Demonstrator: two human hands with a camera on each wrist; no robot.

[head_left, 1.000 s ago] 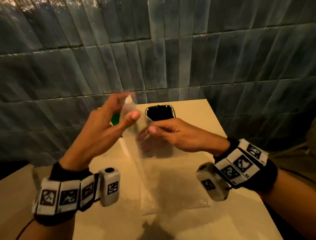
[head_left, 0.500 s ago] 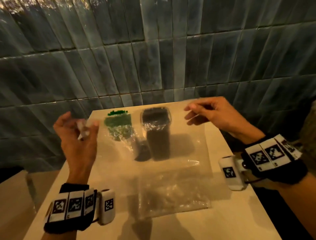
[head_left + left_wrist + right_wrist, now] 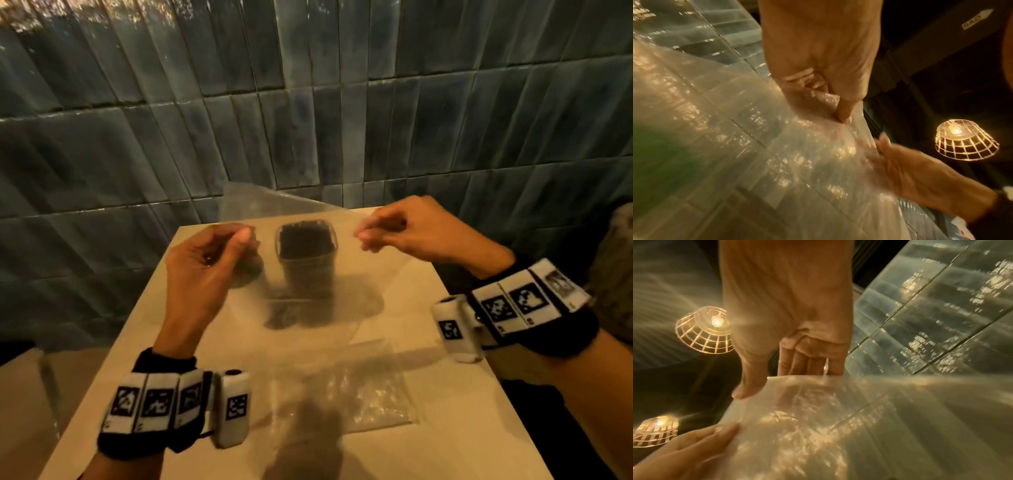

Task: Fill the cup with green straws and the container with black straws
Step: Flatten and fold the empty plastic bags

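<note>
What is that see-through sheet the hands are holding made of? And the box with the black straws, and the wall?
The see-through sheet looks like thin, soft plastic film: you see the box through it, and it bends and glints. The box seems to be clear, stiffer plastic, since its rim shines and the black straws show through. The wall looks like glazed blue-grey tiles, glossy with grout lines.

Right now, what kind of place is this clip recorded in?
Probably a café or restaurant corner, though that is a guess: a small beige table pushed against a dark glazed tile wall, with wire-cage pendant lamps glowing overhead, and a container packed with black straws.
</note>
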